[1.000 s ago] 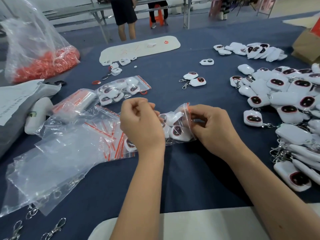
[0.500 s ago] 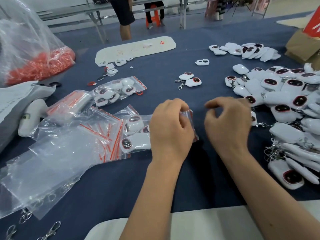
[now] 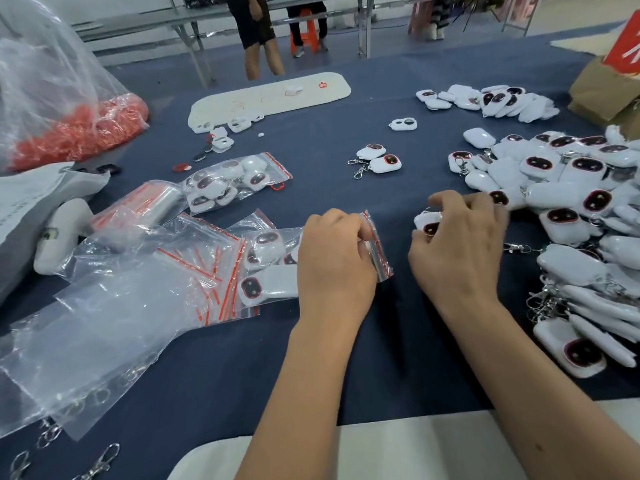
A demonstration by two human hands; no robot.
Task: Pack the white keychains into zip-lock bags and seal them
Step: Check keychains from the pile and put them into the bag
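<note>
Blue cloth point(image 3: 398, 341) covers the table; left hand point(image 3: 334, 263) pinches the zip-lock bag point(image 3: 379, 252) mouth; right hand point(image 3: 457, 244), just beside, closes on a white keychain point(image 3: 425, 223); keep the mouth wide, feed clasp first.
</note>
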